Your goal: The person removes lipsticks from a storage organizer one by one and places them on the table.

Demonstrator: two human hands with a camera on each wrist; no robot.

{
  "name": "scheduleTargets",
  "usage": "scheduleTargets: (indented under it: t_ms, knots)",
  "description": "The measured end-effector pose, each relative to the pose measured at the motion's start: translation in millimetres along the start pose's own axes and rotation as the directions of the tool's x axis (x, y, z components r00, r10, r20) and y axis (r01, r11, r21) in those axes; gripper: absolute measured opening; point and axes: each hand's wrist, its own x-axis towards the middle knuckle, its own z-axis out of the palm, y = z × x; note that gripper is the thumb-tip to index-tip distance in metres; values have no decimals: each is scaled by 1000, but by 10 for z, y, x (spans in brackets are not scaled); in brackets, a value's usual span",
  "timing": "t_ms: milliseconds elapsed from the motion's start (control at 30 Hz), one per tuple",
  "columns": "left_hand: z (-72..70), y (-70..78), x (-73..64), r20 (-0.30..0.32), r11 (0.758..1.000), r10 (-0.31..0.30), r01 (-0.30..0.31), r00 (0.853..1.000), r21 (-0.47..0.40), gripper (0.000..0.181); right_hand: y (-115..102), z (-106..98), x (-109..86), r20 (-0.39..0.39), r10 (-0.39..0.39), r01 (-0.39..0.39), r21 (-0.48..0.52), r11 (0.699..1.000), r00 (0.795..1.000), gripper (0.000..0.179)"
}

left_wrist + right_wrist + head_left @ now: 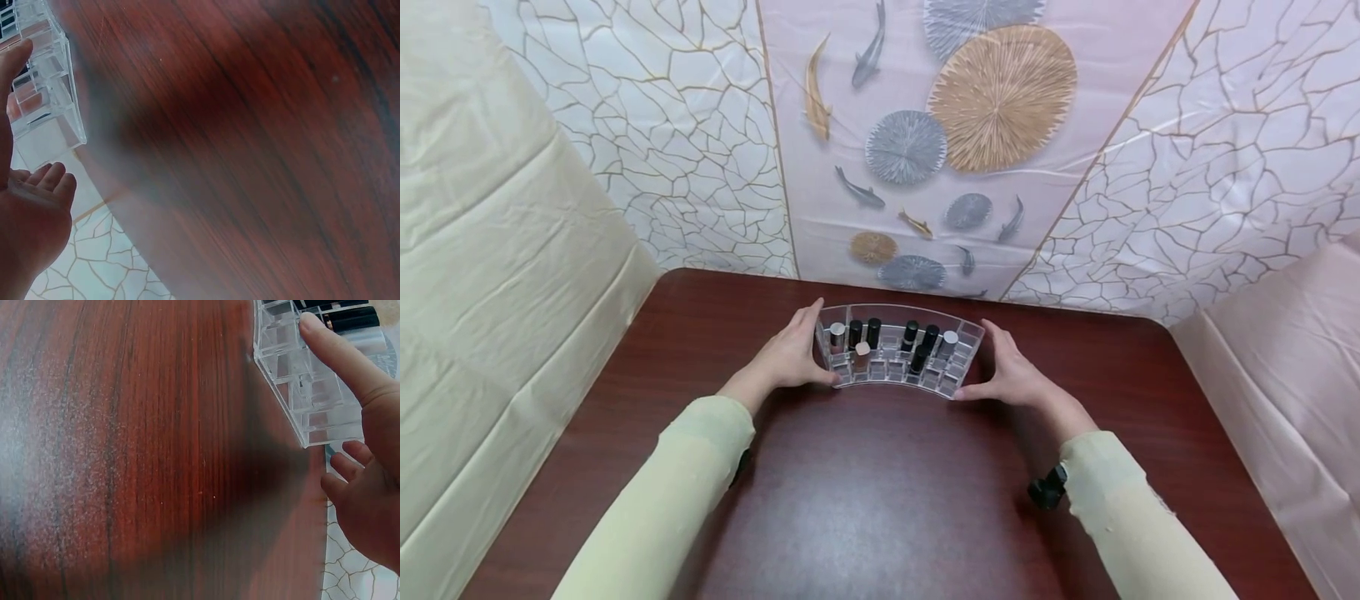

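A clear, curved acrylic lipstick organizer [887,367] sits toward the far side of the table. Several lipsticks stand in its slots, among them a black one [874,333], a silver-capped one [950,342] and one with a pale pink cap [862,352]. My left hand [790,350] grips the organizer's left end, thumb at the front corner and fingers toward the back. At the right end, my right hand [1011,367] holds it the same way, thumb forward. Both wrist views show a thumb over the slots, with the left fingers [56,181] and right fingers [347,462] beyond the end walls.
The dark red-brown wooden table [880,500] has its far edge just behind the organizer. A patterned cloth wall [910,225] with fish and round leaves rises there. Pale cloth panels flank the left and right sides. A black wrist device [1048,487] is by the right sleeve.
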Motion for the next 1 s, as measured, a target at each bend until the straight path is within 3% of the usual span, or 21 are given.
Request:
scheduleTargets:
  t_ms: [233, 667, 1000]
  knots:
    - [-17, -3, -21, -9, 1000, -12, 12, 1000, -9, 136, 6, 44, 63, 7, -25, 26, -47, 999, 1000, 137]
    - [11, -77, -121, -42, 999, -36, 35, 998, -31, 132, 15, 95, 97, -16, 2, -3, -62, 998, 1000, 133]
    - [-12, -65, -198, -86, 991, -78, 68, 993, -114, 127, -31, 83, 108, 14, 27, -26, -67, 997, 1000, 131]
